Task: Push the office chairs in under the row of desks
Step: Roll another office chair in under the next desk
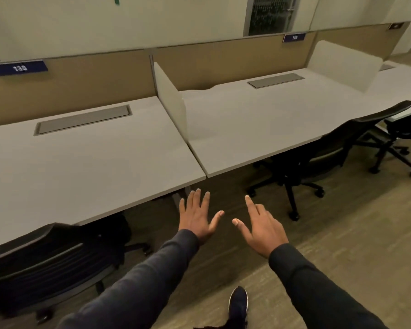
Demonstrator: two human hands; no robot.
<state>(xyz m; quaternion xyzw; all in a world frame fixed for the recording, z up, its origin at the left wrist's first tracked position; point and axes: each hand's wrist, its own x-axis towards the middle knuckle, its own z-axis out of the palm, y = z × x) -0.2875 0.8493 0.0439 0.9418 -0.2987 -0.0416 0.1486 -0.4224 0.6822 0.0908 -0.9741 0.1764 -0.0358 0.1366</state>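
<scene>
Dark sleeves run forward from the bottom edge, one dark shoe (238, 302) planted between them on the wood-look floor (356, 245). Left hand (196, 218) and right hand (259, 230) both hang spread and empty, fingers splayed, touching nothing, over the floor just short of the seam between two desks.

Near chair (45, 264), lower left: back against the edge of the left desk (81, 167), seat apparently tucked under. Judged done, or nearly.

Middle chair (330, 148), to the right: back leaning at the front edge of the middle desk (259, 119), base and castors partly out on the floor. Probably the step in hand. Best handled with both palms on the top rail of the back, pushing square to the desk edge so the castors roll straight and the arms clear the underside.

Far chair (403, 136), right edge: base standing well out from its desk.

Count:
- chairs, three
- desks in view, three, the third only a corner
- white dividers, two
- blue number plates, three; the far one unreadable
- grey cable hatches, three, the last a sliver
</scene>
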